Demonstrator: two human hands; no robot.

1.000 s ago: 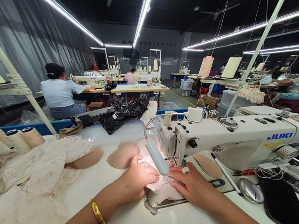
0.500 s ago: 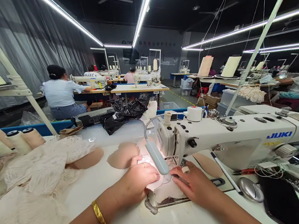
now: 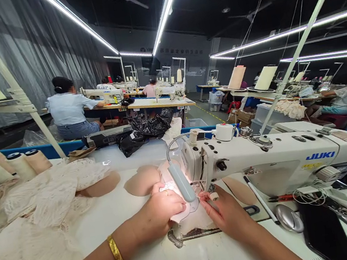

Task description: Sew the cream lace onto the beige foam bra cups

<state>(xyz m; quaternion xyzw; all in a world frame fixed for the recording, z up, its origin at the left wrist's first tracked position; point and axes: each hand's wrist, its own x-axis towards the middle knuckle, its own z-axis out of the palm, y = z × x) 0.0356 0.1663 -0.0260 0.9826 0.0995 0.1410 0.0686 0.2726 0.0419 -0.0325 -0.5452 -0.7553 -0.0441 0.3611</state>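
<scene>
Under the lit lamp head (image 3: 182,183) of a white sewing machine (image 3: 255,152) lies a pale pink fabric piece (image 3: 180,216) with lace on it. My left hand (image 3: 164,207), with a gold ring and bracelet, is closed on its left side, fingers curled over the cloth. Right of the needle area, my right hand (image 3: 227,213) has its thumb and forefinger pinched together at the cloth's edge. The lamp head and the hands hide the needle and part of the fabric. Beige moulded cups (image 3: 143,180) lie just behind my left hand.
Cream lace (image 3: 49,192) is heaped on the left of the table, with thread cones (image 3: 22,164) behind it. On the right lie a white pen (image 3: 260,197), a silver oval object (image 3: 289,218) and a black phone (image 3: 326,233). A black plastic bag (image 3: 147,129) sits behind. Co-workers sit farther off.
My right thumb and forefinger, apart before, have come together at the fabric's edge. My left hand has barely moved on the cloth. The view has shifted slightly.
</scene>
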